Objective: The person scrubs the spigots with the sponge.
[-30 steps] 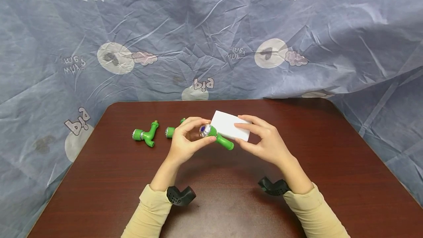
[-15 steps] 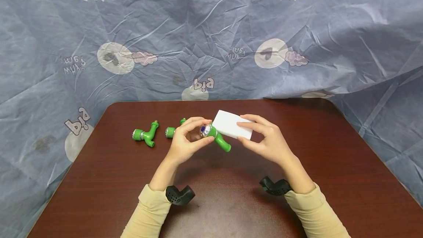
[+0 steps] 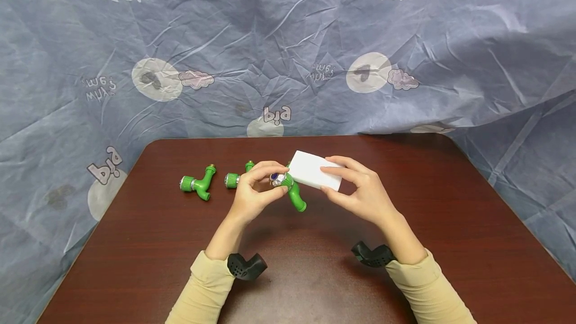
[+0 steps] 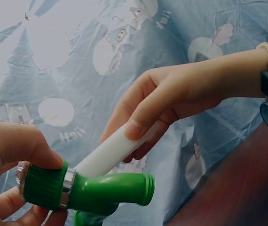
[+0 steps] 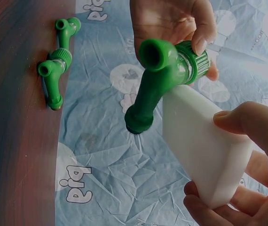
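Note:
Above the table, my left hand (image 3: 252, 189) grips a green tap (image 3: 295, 196) by its ribbed knob, thumb and fingers round it. The knob's silver cap with a blue centre faces left in the head view. My right hand (image 3: 362, 189) holds a white sponge block (image 3: 313, 169) between thumb and fingers. In the right wrist view the sponge block (image 5: 202, 141) touches or nearly touches the tap (image 5: 157, 77), just under its body. The left wrist view shows the tap's spout (image 4: 120, 186) in front of the sponge block (image 4: 106, 151), hiding its lower end.
Two more green taps lie on the dark red-brown table (image 3: 288, 264): one tap (image 3: 198, 183) at the left, another tap (image 3: 232, 180) partly hidden behind my left hand. A grey-blue printed cloth (image 3: 288, 64) hangs behind the table's far edge.
The held tap has turned, its spout swinging from pointing right and down to pointing more steeply down. The sponge block has shifted slightly right, then back left, beside it.

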Demonstrator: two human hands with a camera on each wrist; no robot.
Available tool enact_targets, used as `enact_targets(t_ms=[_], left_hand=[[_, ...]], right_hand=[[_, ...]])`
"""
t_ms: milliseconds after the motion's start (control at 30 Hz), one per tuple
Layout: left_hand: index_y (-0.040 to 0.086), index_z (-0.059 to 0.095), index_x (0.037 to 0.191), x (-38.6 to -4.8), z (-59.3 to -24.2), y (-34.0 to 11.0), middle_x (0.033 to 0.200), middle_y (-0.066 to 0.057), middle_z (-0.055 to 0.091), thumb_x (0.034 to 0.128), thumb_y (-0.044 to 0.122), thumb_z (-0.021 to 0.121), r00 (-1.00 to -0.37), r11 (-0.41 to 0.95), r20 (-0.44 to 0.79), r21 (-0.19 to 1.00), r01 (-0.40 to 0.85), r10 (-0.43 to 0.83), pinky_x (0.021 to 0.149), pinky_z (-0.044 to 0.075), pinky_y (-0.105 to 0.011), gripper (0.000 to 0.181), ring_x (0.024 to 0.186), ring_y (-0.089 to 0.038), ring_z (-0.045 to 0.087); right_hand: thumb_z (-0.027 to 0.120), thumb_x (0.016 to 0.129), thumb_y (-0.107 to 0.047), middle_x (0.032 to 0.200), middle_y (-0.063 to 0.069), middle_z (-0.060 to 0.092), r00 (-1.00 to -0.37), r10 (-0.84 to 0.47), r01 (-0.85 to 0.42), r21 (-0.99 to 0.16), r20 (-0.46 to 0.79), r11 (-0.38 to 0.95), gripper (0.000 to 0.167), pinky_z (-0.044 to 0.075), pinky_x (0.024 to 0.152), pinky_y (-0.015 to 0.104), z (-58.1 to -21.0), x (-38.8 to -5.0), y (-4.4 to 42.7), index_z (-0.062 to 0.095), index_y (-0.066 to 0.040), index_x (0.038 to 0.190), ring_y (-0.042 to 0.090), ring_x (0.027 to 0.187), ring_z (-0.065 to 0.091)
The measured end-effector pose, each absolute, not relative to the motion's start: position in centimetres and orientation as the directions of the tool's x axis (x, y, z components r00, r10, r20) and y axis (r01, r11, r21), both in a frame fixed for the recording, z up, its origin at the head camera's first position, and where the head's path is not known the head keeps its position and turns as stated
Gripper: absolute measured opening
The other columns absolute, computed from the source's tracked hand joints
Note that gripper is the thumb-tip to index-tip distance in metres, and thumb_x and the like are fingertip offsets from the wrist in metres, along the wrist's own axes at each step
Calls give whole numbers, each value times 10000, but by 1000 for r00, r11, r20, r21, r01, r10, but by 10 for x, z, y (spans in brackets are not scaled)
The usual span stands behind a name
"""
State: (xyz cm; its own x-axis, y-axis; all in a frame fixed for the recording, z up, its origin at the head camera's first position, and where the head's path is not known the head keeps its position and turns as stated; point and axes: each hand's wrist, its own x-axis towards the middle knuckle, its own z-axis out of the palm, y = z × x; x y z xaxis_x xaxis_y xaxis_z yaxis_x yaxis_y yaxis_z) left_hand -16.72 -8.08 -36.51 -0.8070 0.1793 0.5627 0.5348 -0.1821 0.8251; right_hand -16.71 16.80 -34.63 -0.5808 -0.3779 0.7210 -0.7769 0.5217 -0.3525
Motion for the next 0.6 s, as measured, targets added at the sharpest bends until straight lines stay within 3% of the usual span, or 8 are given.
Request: enact_targets(t_ms=[333, 600], left_hand=[[-168, 616, 1014, -169, -366, -80, 1149, -274, 552, 687, -191, 669, -804, -280, 570, 810, 515, 171, 834, 485, -305, 332, 1068, -219, 559], [-179, 589, 1078, -169, -367, -78, 1121, -104, 609, 748, -132, 692, -797, -284, 583, 800, 529, 156, 833, 498, -282, 348, 1012, -185, 590]], right_hand=[[773, 685, -89, 1131, 61, 635, -576, -350, -777, -363, 739, 513, 352, 422, 844, 150, -346, -167, 167, 724, -111, 1033, 219, 995, 609], [779, 684, -100, 1133, 58, 635, -575, -347, -777, -361, 741, 516, 351, 426, 839, 155, -346, -167, 166, 725, -117, 1031, 217, 998, 610]])
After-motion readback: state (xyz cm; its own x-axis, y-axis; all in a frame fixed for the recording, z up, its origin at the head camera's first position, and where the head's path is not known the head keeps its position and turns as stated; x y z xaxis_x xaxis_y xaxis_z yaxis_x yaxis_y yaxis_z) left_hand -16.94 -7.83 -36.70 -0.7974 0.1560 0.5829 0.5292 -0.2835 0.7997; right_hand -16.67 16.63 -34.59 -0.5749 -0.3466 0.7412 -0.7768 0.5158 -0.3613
